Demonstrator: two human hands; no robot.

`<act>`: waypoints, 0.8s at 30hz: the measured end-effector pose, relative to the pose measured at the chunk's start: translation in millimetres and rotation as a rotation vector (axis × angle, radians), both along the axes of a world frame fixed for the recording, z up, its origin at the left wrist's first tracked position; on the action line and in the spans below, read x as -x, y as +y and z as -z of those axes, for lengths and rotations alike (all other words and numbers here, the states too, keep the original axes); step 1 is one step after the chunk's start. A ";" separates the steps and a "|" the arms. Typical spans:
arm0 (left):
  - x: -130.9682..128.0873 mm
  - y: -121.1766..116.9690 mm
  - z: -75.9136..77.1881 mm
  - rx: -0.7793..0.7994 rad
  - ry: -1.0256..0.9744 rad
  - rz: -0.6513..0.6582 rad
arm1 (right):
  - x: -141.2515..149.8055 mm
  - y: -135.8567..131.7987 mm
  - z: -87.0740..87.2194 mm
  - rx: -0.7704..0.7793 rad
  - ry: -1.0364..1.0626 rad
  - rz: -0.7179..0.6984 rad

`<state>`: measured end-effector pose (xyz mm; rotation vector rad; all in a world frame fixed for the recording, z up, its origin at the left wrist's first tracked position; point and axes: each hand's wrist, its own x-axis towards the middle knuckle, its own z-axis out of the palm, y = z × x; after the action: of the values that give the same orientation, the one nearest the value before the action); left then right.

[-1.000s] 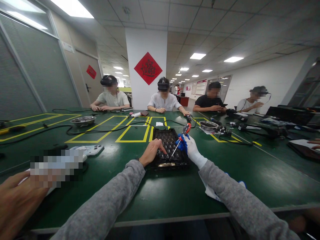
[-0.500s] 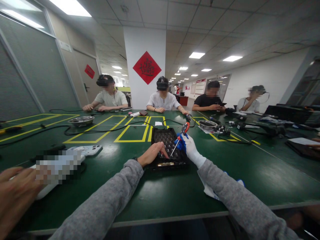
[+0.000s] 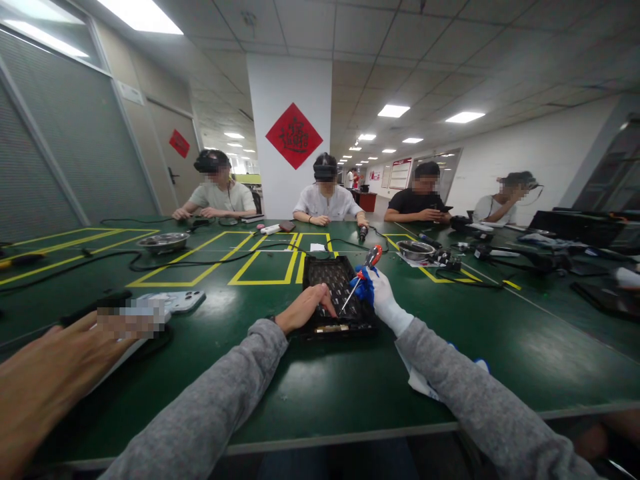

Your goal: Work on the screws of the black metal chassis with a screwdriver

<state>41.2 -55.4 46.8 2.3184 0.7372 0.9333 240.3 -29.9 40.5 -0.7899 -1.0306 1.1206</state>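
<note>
A black plastic casing [image 3: 320, 270] with rows of small shiny pieces inside lies flat before me. My left hand [image 3: 311, 303], bare, reaches over its left side with fingers stretched down into it; their tips are close to the screwdriver's tip. In a white glove with blue on the fingers, my right hand [image 3: 383, 293] is closed round a screwdriver [image 3: 372, 256] with a red and black handle. The tool is tilted, its metal shaft running down and left to the casing's near part. What its tip touches is too small to tell.
Another person's hand [image 3: 75, 353] is over a phone [image 3: 185, 301] at the left. Metal bowls [image 3: 163, 241] [image 3: 417, 250] stand farther back, and black cables [image 3: 220, 262] cross the green table [image 3: 475, 360]. A white and blue cloth item [image 3: 425, 383] lies under my right forearm. Several people sit opposite.
My left hand's fingers have drawn closer together over the casing; my right hand and screwdriver hardly move. The other person's hand at left has moved over the phone.
</note>
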 end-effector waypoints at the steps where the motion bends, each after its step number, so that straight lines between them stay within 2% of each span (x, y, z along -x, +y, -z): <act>1: 0.2 -0.6 -0.8 -0.003 -0.004 -0.001 | -0.8 0.9 0.5 0.010 0.004 -0.001; 10: 2.6 -12.1 -12.4 -0.002 0.027 0.030 | -3.1 4.4 1.5 0.045 0.089 0.043; 17: 2.2 -7.8 -7.9 -0.003 0.047 0.004 | -6.9 9.1 1.3 0.102 0.174 -0.016; 20: 2.4 -1.4 -0.5 -0.011 -0.071 -0.126 | -8.0 7.4 -2.8 0.074 0.214 -0.087; 24: 8.2 17.4 13.9 -0.093 -0.187 -0.404 | -7.8 1.2 -10.0 -0.046 0.243 -0.168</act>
<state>33.0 -38.1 32.8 2.1584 1.1249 1.3655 248.1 -28.7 50.5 -0.5224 -0.9259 1.2971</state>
